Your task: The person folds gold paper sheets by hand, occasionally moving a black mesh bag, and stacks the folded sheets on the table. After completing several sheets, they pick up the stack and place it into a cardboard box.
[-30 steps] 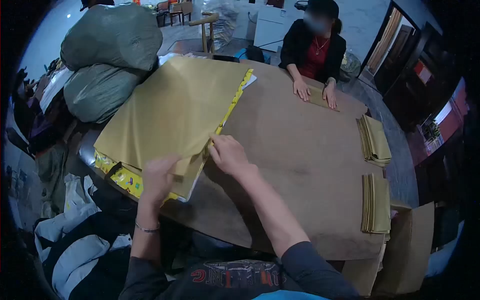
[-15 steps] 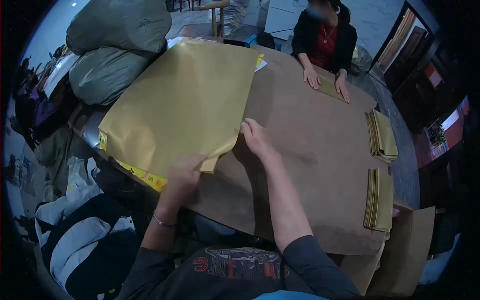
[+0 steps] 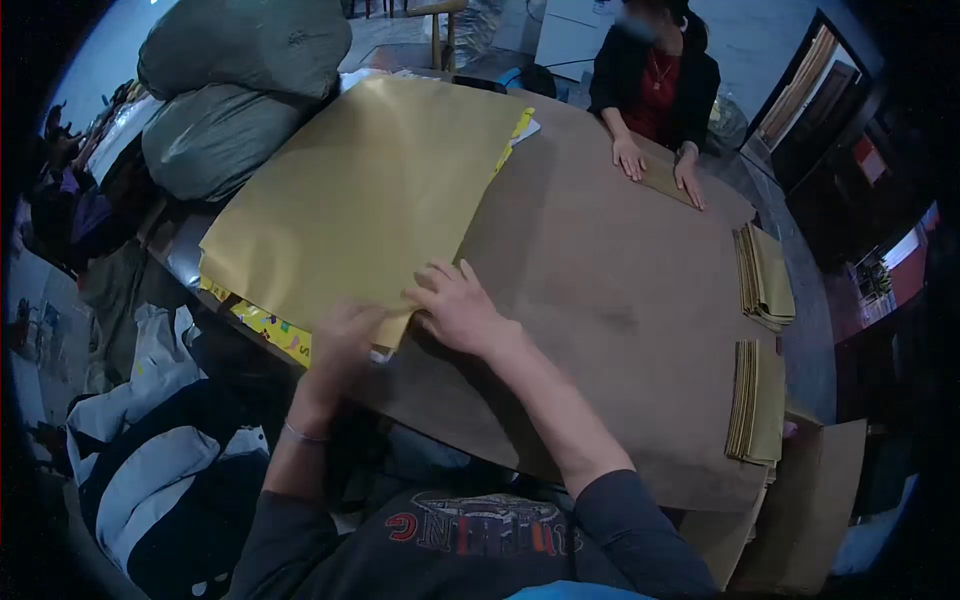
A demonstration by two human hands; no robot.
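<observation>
Right hand [image 3: 456, 305] neared left hand [image 3: 345, 340] at edge of sheet [image 3: 370, 200], tabletop [image 3: 620, 270] rightward, grips unclear.

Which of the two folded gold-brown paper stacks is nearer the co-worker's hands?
The far folded gold-brown paper stack; the near stack sits by the brown cardboard box.

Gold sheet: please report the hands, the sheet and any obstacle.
Left hand blurred, at near corner of gold sheet. Right hand at its right edge, grip unclear. Sheet over yellow print. Sacks beside left edge.
</observation>
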